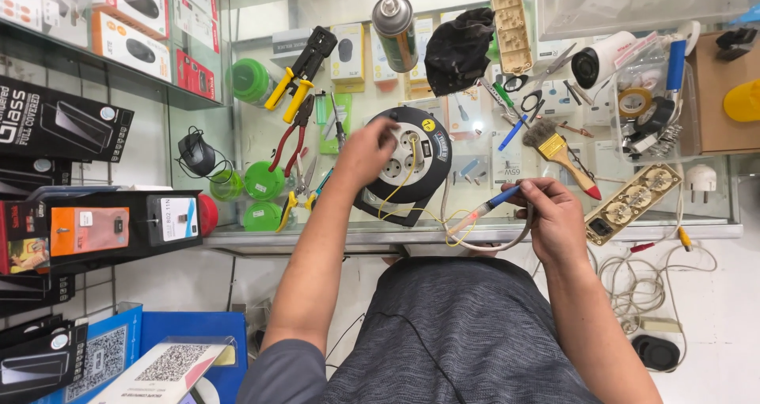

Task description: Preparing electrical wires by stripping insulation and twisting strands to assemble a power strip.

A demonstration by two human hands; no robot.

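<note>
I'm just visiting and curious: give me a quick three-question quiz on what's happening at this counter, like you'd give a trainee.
1. True or false: the left hand rests on the round black cable reel.
2. What does the right hand hold? A) the paintbrush B) a tester screwdriver with a blue end C) the spray can
3. What colour are the grips of the pliers left of the reel?

Key: 1 true; 2 B; 3 red.

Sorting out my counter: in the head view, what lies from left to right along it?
Green spools → red-handled pliers → left hand → cable reel → right hand holding test pen → beige socket strip → white plug.
</note>
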